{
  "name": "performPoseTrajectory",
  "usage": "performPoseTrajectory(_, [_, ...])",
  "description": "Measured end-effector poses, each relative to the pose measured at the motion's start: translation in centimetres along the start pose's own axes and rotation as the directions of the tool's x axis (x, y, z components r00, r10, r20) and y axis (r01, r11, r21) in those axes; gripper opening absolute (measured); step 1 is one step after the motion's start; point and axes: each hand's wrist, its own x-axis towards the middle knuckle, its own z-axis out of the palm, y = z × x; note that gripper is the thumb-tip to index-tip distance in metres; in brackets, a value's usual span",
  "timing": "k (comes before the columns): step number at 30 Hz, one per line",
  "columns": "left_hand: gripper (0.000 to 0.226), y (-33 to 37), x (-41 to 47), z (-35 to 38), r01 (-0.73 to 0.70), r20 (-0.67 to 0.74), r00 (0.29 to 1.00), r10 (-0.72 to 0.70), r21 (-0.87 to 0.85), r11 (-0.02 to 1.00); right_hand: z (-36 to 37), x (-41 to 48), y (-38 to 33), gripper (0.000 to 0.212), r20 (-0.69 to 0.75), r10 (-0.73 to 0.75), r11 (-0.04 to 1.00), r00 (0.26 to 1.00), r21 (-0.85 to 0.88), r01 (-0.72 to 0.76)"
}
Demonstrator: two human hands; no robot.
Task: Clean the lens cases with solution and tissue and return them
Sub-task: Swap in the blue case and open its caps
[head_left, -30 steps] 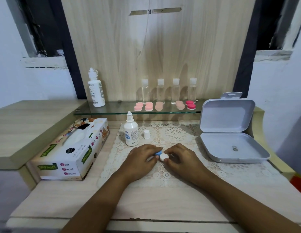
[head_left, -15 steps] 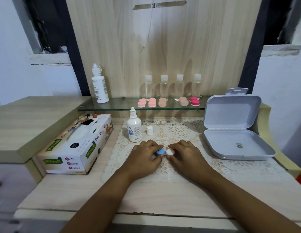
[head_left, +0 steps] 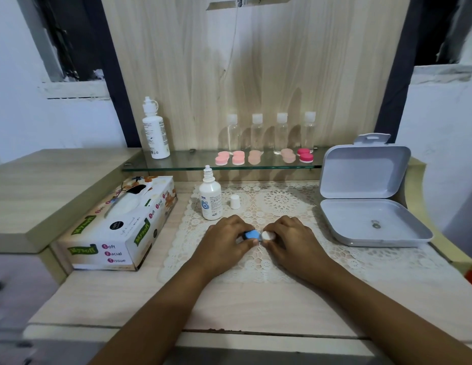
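Left hand (head_left: 224, 242) curls round blue round cap (head_left: 250, 235) of small lens case; right hand (head_left: 293, 239) pinches white round cap (head_left: 267, 235). Case low over white lace mat (head_left: 282, 204), near uncapped white solution bottle (head_left: 210, 200).

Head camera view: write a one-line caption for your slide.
Left hand and right hand grip a blue-and-white lens case over a lace mat, near an uncapped solution bottle and tissue box.

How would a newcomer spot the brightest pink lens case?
Find the glass shelf against the wooden back panel, where a row of cases sits before four clear bottles. The bright pink case is at the row's right end, nearest the open grey box; its neighbours are all pale pink or peach.
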Motion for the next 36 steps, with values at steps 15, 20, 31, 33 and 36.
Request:
performPoseTrajectory(15, [0.057,0.8,-0.4,-0.6,0.021,0.048,0.999,-0.019,-0.042,0.999,-0.2,0.1,-0.1,0.025,0.005,0.009,1.000,1.000,0.007,-0.009])
performPoseTrajectory(20, [0.051,0.7,-0.4,-0.5,0.038,0.044,0.998,-0.036,-0.063,0.997,-0.3,0.1,0.0,0.025,0.010,0.012,1.000,1.000,0.006,-0.012])
performPoseTrajectory(31, [0.022,0.9,-0.3,-0.4,0.082,0.029,0.996,-0.081,-0.024,0.996,-0.3,0.0,-0.2,0.026,0.034,0.031,0.999,0.999,0.007,-0.031])
performPoseTrajectory(33, [0.023,1.1,-0.3,-0.5,0.087,0.012,0.996,-0.086,-0.027,0.996,-0.3,0.0,-0.3,0.027,0.042,0.034,0.999,0.999,0.004,-0.034])
performPoseTrajectory(36, [0.025,1.2,-0.2,-0.4,0.094,-0.001,0.996,-0.094,-0.025,0.995,-0.2,0.0,-0.3,0.027,0.044,0.033,0.999,0.998,0.002,-0.034])
